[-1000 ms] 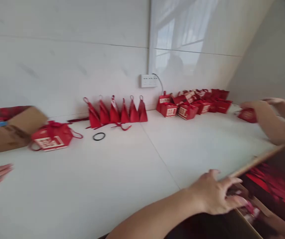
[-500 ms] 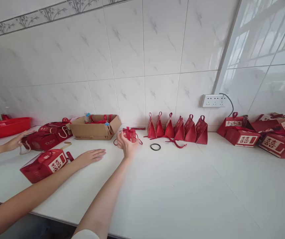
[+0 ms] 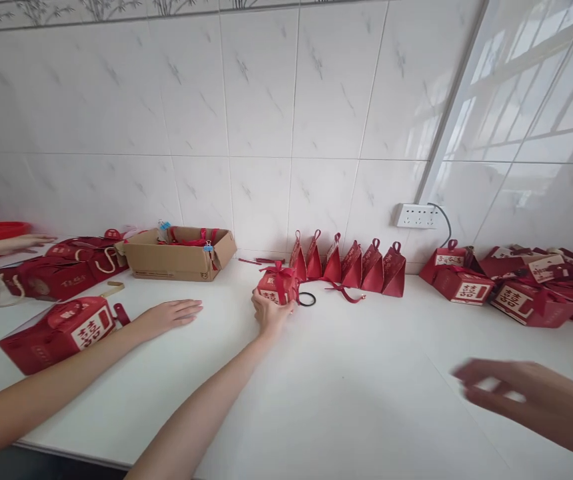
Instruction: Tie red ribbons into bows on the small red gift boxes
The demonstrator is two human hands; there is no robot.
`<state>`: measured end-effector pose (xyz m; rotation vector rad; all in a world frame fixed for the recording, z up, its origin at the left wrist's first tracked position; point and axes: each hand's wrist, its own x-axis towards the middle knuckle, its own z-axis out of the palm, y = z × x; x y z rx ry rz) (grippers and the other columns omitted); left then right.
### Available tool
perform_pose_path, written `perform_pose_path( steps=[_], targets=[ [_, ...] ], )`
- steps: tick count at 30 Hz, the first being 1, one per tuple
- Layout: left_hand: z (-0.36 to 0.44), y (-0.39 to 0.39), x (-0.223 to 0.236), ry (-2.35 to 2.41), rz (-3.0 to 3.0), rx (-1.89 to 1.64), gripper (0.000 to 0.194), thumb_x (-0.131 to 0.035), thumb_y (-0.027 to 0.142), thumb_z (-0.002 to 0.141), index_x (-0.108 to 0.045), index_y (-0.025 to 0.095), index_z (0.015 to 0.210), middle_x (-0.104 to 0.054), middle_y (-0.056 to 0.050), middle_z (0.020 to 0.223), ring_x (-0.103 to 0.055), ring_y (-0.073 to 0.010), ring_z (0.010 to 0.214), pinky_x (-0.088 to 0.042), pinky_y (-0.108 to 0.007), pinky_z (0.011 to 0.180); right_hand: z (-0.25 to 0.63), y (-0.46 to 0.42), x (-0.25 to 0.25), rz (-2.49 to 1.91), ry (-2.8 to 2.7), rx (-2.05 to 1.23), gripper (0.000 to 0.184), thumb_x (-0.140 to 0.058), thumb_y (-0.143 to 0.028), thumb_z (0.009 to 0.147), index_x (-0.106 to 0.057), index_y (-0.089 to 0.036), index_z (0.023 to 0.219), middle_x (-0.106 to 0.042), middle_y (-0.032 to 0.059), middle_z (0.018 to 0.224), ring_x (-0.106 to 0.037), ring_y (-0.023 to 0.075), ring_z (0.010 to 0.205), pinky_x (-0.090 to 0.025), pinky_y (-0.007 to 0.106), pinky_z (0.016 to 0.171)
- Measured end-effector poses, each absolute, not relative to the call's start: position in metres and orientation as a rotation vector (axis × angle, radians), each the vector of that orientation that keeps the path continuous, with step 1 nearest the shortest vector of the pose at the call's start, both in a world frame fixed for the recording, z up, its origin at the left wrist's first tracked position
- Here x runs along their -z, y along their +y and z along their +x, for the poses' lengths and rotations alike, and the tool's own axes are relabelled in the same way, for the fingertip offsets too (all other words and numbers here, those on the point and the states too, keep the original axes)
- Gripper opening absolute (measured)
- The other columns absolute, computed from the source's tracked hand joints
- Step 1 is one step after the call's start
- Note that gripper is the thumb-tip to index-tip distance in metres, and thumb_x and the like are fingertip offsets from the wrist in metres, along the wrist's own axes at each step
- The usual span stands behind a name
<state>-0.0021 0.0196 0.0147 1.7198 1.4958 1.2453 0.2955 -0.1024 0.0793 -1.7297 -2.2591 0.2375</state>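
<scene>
My right hand (image 3: 270,312) is closed around a small red gift box with a ribbon bow (image 3: 277,285) and holds it just above the white counter (image 3: 346,400). A black elastic ring (image 3: 307,299) lies right beside the box. Behind it stands a row of several red triangular pouches (image 3: 349,265) against the tiled wall. My left hand (image 3: 169,315) rests flat on the counter with its fingers stretched out, next to a larger red box with a handle (image 3: 56,331).
An open cardboard box (image 3: 179,252) sits at the back left beside flat red bags (image 3: 61,270). Several red boxes (image 3: 516,287) crowd the right. Another person's blurred hand (image 3: 521,393) reaches in from the right; a further hand (image 3: 21,243) shows far left. A socket (image 3: 415,215) hangs on the wall.
My right hand has closed on the small ribboned box and drawn it nearer, beside the black ring. Another person's hand has come in from the right. The left hand stays flat.
</scene>
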Motion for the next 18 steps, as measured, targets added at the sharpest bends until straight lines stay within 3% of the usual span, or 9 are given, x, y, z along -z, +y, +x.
perform_pose_path(
  steps=[1, 3, 5, 7, 9, 11, 14, 18],
  targets=[
    [0.020, 0.016, -0.009, 1.552, 1.663, -1.245, 0.067, -0.059, 0.047, 0.075, -0.024, 0.015, 0.123, -0.031, -0.023, 0.134, -0.033, -0.0379, 0.131, -0.037, -0.050, 0.100, 0.307, -0.106, -0.074, -1.814, -2.186, -0.413, 0.028, -0.056, -0.061, 0.075, -0.068, -0.036, 0.081, -0.069, 0.0128, 0.085, -0.066, 0.0184, 0.071, -0.048, 0.031, 0.062],
    [0.051, -0.004, 0.005, 1.604, 1.592, -1.192, 0.077, -0.062, 0.044, 0.072, -0.014, 0.014, 0.125, -0.026, -0.026, 0.137, -0.034, -0.0362, 0.131, -0.034, -0.050, 0.104, 0.306, -0.096, -0.064, -1.902, -1.971, -0.837, 0.043, -0.054, -0.065, 0.075, -0.067, -0.032, 0.098, -0.065, 0.0140, 0.110, -0.066, 0.0237, 0.089, -0.052, 0.035, 0.074],
    [0.062, -0.036, 0.018, 1.534, 1.634, -1.032, 0.086, -0.068, 0.043, 0.065, -0.013, 0.017, 0.126, -0.031, -0.023, 0.136, -0.038, -0.0347, 0.129, -0.034, -0.049, 0.105, 0.286, -0.073, -0.055, -1.754, -1.742, -1.129, 0.060, -0.050, -0.068, 0.077, -0.059, -0.025, 0.117, -0.055, 0.0146, 0.127, -0.062, 0.0263, 0.101, -0.054, 0.036, 0.076],
    [0.056, -0.066, 0.023, 1.429, 1.697, -0.884, 0.087, -0.068, 0.046, 0.064, -0.015, 0.020, 0.128, -0.034, -0.020, 0.137, -0.035, -0.0350, 0.132, -0.030, -0.052, 0.107, 0.267, -0.050, -0.049, -1.635, -1.600, -1.299, 0.065, -0.043, -0.069, 0.080, -0.054, -0.021, 0.122, -0.054, 0.0144, 0.129, -0.062, 0.0254, 0.101, -0.055, 0.035, 0.075],
    [0.041, -0.079, 0.017, 1.362, 1.689, -0.953, 0.064, -0.052, 0.050, 0.076, -0.024, 0.024, 0.128, -0.035, -0.015, 0.139, -0.032, -0.0315, 0.134, -0.030, -0.052, 0.107, 0.260, -0.036, -0.044, -1.603, -1.513, -1.331, 0.064, -0.039, -0.071, 0.083, -0.057, -0.019, 0.116, -0.059, 0.0140, 0.121, -0.063, 0.0234, 0.093, -0.055, 0.032, 0.071],
    [0.031, -0.071, -0.001, 1.304, 1.686, -1.105, 0.044, -0.042, 0.049, 0.082, -0.037, 0.023, 0.118, -0.043, -0.011, 0.133, -0.040, -0.0268, 0.127, -0.034, -0.046, 0.105, 0.262, -0.029, -0.037, -1.621, -1.445, -1.253, 0.064, -0.037, -0.072, 0.082, -0.062, -0.017, 0.102, -0.064, 0.0132, 0.110, -0.063, 0.0215, 0.085, -0.054, 0.029, 0.065],
    [0.036, -0.032, -0.031, 1.259, 1.731, -1.096, 0.031, -0.044, 0.047, 0.082, -0.053, 0.021, 0.097, -0.055, -0.007, 0.114, -0.051, -0.0226, 0.110, -0.042, -0.036, 0.094, 0.269, -0.027, -0.026, -1.613, -1.338, -1.069, 0.066, -0.034, -0.076, 0.079, -0.060, -0.015, 0.078, -0.065, 0.0096, 0.085, -0.060, 0.0178, 0.070, -0.048, 0.027, 0.058],
    [0.058, 0.004, -0.040, 1.253, 1.722, -0.999, 0.035, -0.044, 0.050, 0.083, -0.060, 0.021, 0.091, -0.060, -0.004, 0.102, -0.054, -0.0195, 0.097, -0.044, -0.029, 0.083, 0.266, -0.034, -0.016, -1.471, -1.331, -0.926, 0.063, -0.035, -0.079, 0.075, -0.037, -0.020, 0.055, -0.040, -0.0022, 0.053, -0.040, 0.0108, 0.049, -0.037, 0.026, 0.049]
  ],
)
